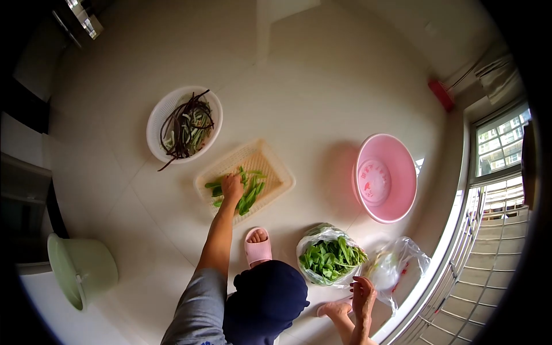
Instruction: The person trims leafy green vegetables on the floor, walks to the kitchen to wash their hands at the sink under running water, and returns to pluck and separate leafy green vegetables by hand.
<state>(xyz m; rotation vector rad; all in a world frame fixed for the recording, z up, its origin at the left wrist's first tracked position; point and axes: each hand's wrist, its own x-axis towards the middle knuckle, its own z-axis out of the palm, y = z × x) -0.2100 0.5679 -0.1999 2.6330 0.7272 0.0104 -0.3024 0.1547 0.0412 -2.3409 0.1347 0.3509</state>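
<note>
My left hand [233, 187] reaches down into a cream plastic basket [280, 158], its fingers closed on leafy greens [250, 195]. Their leaves and stems spread on both sides of the hand, and the fingertips are partly hidden. At the lower right, my right hand [363, 292] is raised beside a clear plastic bag of leafy greens [329, 260]. Its fingers are bent and a little apart, with nothing visible in them. That bag stands open on the floor, full of loose green leaves.
A white oval basket [153, 135] holds long dark beans and other pieces. The pink basin [397, 172] stands right, a second clear bag [397, 267] below it. A green bucket [95, 270] is at left. My slippered foot [258, 246] is near the cream basket; a barred window borders the right.
</note>
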